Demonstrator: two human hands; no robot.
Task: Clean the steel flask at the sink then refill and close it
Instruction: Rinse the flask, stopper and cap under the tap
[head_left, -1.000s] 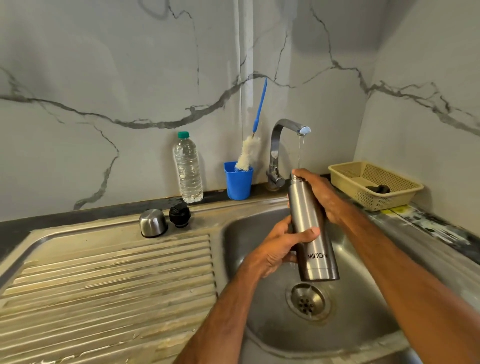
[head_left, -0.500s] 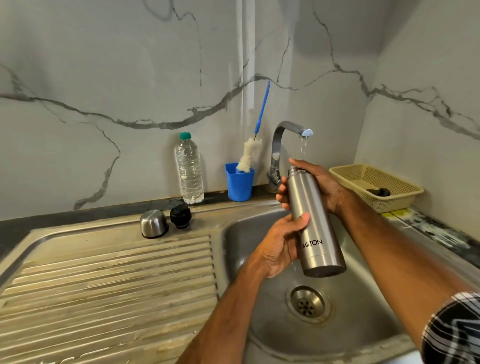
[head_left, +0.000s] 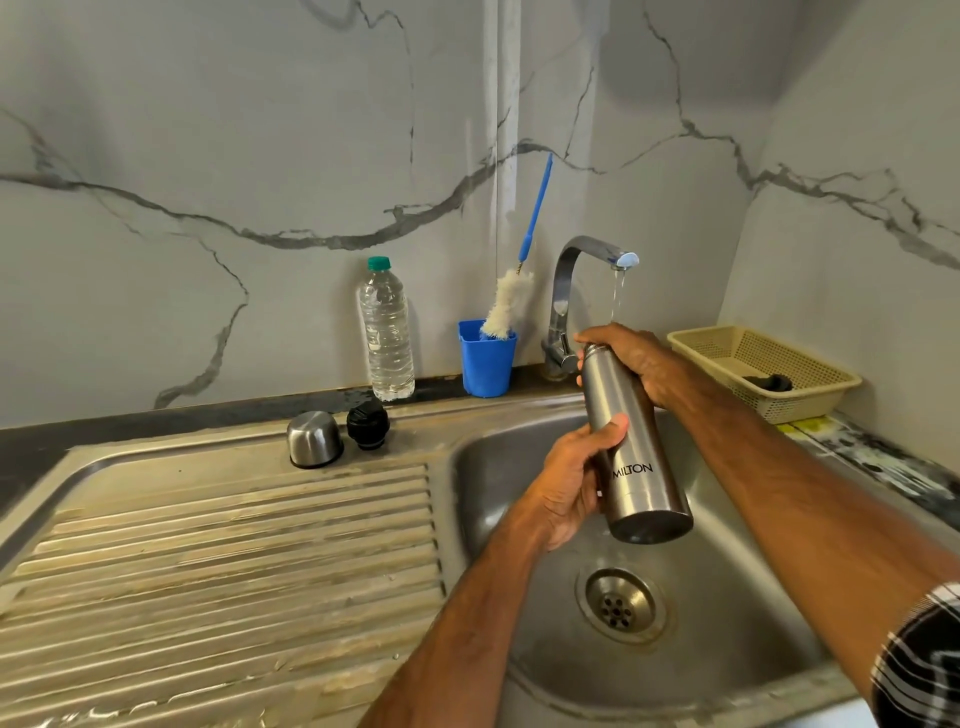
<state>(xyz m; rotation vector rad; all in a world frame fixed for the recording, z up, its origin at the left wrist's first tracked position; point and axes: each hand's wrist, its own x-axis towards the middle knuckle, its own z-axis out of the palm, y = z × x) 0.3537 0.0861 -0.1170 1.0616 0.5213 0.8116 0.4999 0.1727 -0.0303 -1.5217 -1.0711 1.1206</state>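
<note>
The steel flask, marked MILTON, hangs tilted over the sink basin, mouth up toward the tap. My left hand grips its lower body from the left. My right hand wraps over its top, hiding the mouth. A thin stream of water runs from the tap spout onto my right hand. The steel cup lid and the black stopper sit on the sink ledge to the left.
A clear plastic water bottle and a blue cup holding a bottle brush stand against the marble wall. A beige basket sits at right. The ribbed draining board lies left; the drain is below the flask.
The flask has lifted and tilted away from directly under the stream, its base swinging toward me. My left hand shifted its hold lower on the body.
</note>
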